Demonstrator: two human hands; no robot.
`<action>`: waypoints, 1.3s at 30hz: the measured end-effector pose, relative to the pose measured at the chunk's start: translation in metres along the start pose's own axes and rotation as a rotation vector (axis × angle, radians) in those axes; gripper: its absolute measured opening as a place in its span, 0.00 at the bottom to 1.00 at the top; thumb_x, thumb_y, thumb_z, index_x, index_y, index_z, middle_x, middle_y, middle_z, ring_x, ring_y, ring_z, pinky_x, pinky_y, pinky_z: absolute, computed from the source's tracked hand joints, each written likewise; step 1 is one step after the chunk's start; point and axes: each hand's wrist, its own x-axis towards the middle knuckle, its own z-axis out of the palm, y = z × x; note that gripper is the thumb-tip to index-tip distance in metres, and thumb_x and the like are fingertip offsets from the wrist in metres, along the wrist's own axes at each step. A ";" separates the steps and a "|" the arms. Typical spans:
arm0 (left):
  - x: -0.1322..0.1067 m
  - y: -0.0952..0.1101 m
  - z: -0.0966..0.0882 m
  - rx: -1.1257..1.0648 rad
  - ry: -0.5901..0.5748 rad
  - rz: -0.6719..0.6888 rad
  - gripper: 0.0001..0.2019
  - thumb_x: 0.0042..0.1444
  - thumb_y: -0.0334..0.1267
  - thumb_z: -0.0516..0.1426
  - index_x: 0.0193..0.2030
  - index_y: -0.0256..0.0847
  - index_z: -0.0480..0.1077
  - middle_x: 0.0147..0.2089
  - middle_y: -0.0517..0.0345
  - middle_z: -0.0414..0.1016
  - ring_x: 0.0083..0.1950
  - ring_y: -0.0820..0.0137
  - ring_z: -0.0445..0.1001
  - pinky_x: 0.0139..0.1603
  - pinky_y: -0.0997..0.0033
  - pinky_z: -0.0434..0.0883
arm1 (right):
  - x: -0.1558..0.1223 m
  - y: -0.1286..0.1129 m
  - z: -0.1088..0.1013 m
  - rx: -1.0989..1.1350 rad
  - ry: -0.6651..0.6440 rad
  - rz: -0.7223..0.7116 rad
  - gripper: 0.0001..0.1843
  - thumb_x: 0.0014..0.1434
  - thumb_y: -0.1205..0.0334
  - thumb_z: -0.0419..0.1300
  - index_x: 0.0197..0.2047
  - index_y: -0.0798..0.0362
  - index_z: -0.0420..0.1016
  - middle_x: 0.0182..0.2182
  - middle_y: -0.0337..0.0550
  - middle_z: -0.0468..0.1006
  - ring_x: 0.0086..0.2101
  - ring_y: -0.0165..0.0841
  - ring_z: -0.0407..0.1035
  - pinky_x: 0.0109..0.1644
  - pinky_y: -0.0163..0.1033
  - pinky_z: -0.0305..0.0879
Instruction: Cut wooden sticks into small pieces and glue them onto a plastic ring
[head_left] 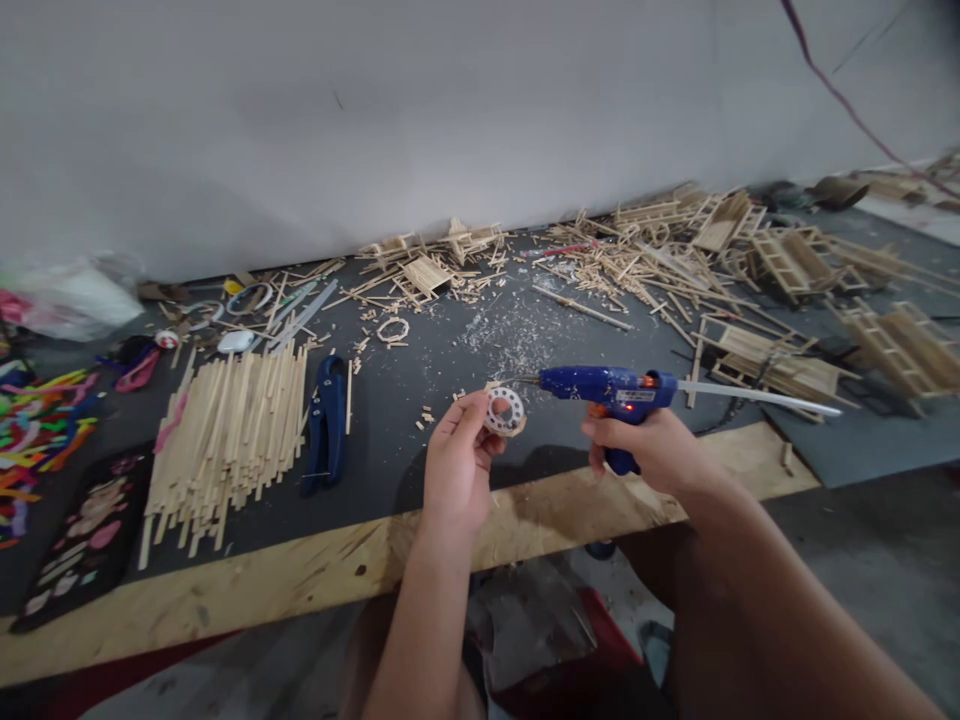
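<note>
Between thumb and fingers, my left hand [463, 460] pinches a small white ring with round holes [505, 408]; pale wooden bits show around its edge. My right hand [646, 440] is wrapped round the handle of a blue glue gun [589, 383]. A long whitish glue stick [757, 392] pokes out of the gun's back, and a small red light glows on its body. The metal nozzle points left and sits close to the upper right edge of the ring; whether it touches cannot be made out.
A bundle of thin wooden sticks [225, 440] lies left, beside blue cutters [325, 425] and a dark patterned phone-like slab [86, 535]. Small stick-built models [795, 262] and scraps crowd the back and right. A ring of sticks [393, 329] lies mid-table; the wooden front edge [300, 590] runs before me.
</note>
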 end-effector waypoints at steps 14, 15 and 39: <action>0.007 0.006 -0.005 0.014 0.033 0.043 0.10 0.46 0.39 0.62 0.34 0.38 0.72 0.30 0.59 0.75 0.27 0.77 0.69 0.23 0.79 0.62 | 0.031 -0.008 -0.017 0.254 0.049 0.099 0.08 0.50 0.61 0.61 0.33 0.54 0.69 0.34 0.46 0.77 0.28 0.32 0.71 0.30 0.37 0.71; 0.008 0.008 -0.006 0.020 0.031 0.045 0.10 0.46 0.39 0.63 0.34 0.38 0.72 0.30 0.58 0.75 0.28 0.76 0.70 0.24 0.79 0.63 | 0.034 -0.006 -0.019 0.236 0.037 0.135 0.08 0.51 0.59 0.60 0.34 0.55 0.70 0.35 0.48 0.78 0.30 0.33 0.72 0.33 0.39 0.72; 0.048 0.056 -0.029 0.113 0.008 0.177 0.12 0.42 0.40 0.64 0.33 0.38 0.72 0.33 0.56 0.76 0.28 0.75 0.73 0.23 0.78 0.66 | 0.035 0.003 0.086 -0.816 -0.214 -0.392 0.12 0.54 0.63 0.57 0.42 0.50 0.76 0.39 0.44 0.77 0.39 0.35 0.68 0.43 0.38 0.60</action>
